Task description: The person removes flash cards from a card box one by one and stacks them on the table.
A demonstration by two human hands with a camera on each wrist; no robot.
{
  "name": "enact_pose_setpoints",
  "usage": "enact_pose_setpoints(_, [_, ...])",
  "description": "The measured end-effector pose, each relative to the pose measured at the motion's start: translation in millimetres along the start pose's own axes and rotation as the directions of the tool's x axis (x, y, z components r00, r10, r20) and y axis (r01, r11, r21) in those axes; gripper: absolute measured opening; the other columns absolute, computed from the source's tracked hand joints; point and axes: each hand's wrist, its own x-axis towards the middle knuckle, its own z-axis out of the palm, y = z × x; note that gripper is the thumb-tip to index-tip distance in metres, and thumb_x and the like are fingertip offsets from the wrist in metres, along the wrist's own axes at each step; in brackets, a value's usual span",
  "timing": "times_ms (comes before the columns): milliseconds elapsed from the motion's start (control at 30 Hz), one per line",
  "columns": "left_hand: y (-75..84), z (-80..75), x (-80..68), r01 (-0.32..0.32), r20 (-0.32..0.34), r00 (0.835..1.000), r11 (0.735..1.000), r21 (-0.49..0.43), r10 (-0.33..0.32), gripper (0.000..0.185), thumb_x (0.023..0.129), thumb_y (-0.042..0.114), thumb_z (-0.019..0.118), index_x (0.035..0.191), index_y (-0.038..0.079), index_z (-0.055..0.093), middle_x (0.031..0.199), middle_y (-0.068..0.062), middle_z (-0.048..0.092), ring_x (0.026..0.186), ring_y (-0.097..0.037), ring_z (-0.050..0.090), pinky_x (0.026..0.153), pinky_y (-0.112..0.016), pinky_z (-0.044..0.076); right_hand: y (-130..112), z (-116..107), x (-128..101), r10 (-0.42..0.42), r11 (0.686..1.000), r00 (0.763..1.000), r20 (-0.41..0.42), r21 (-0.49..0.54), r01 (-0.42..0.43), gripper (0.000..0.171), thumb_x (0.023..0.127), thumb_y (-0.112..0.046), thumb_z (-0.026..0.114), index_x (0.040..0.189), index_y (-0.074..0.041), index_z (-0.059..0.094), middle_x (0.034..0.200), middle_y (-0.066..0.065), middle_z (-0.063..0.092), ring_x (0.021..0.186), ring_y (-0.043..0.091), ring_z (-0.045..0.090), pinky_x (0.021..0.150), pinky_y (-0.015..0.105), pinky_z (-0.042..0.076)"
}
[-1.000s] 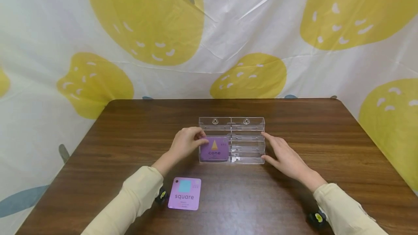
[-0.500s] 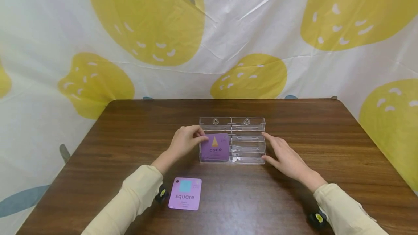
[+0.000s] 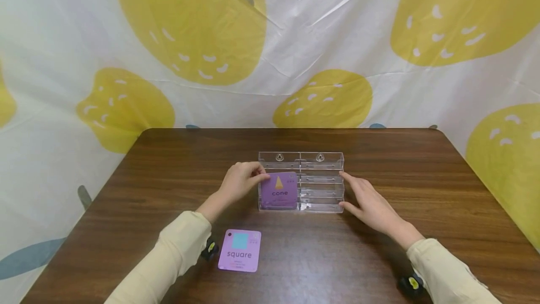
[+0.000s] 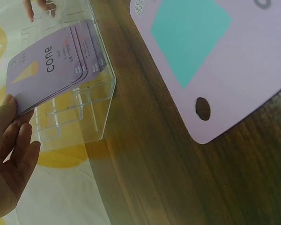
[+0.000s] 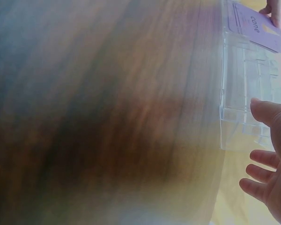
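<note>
A clear acrylic card rack (image 3: 321,186) with two columns of stepped slots stands on the table. My left hand (image 3: 241,181) pinches the upper left corner of a purple flashcard (image 3: 279,190) marked "cone" between thumb and fingers. The card leans in the rack's left column; in the left wrist view, further card edges (image 4: 91,47) show behind it. My right hand (image 3: 371,203) has its fingers extended, thumb and fingertips at the rack's right side. A lilac flashcard (image 3: 239,251) marked "square", with a hole in one corner, lies flat in front of the rack, nearer me.
The brown wooden table (image 3: 185,154) reaches back to a white cloth (image 3: 329,18) printed with yellow fruit. Dark wrist devices (image 3: 411,284) show beside both sleeves. The square card lies close to my left forearm.
The cone card's top edge has risen slightly, with my left hand still pinching its corner. My right hand stays at the rack's side, and the square card has not moved.
</note>
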Motion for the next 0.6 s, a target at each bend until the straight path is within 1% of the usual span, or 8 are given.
enact_pose_setpoints(133, [-0.9,1.5,-0.2,0.005,-0.012,1.0,1.0,-0.013,-0.005,0.014,0.081,0.025,0.067,0.073,0.014,0.064,0.063,0.006,0.056,0.056,-0.007,0.044,0.052,-0.021,0.037,0.5,0.6,-0.1,-0.004,1.0,1.0,-0.002,-0.001,0.004,0.073,0.081,-0.017,0.069,0.139,-0.003,0.027,0.129,0.021,0.045,0.116,0.035,0.041,0.094,0.049,0.035])
enact_pose_setpoints(233, [-2.2,3.5,0.1,0.025,-0.039,0.999,0.997,-0.07,-0.028,0.011,0.081,0.022,0.068,0.074,0.013,0.066,0.066,0.005,0.059,0.058,-0.007,0.046,0.053,-0.022,0.038,0.5,0.8,-0.1,-0.006,1.0,1.0,-0.002,-0.001,0.006,0.073,0.081,-0.017,0.069,0.139,-0.003,0.027,0.129,0.021,0.045,0.115,0.035,0.042,0.094,0.049,0.035])
enact_pose_setpoints(367, [-4.9,6.9,0.9,0.062,-0.073,0.994,0.984,-0.165,-0.075,0.009,0.081,0.019,0.068,0.076,0.011,0.068,0.07,0.003,0.064,0.062,-0.008,0.05,0.056,-0.021,0.041,0.2,0.5,0.0,-0.007,1.0,1.0,-0.002,0.0,0.007,0.073,0.081,-0.017,0.069,0.139,-0.003,0.028,0.129,0.02,0.045,0.115,0.035,0.042,0.094,0.049,0.035])
enact_pose_setpoints(600, [-5.3,11.4,0.2,0.095,-0.1,0.987,0.963,-0.251,-0.123,0.009,0.081,0.016,0.068,0.077,0.009,0.068,0.073,-0.001,0.066,0.063,-0.009,0.052,0.057,-0.021,0.043,-0.2,-0.4,-0.1,-0.002,1.0,1.0,0.0,0.005,0.002,0.073,0.081,-0.016,0.069,0.139,-0.003,0.027,0.13,0.02,0.044,0.116,0.035,0.041,0.094,0.049,0.035])
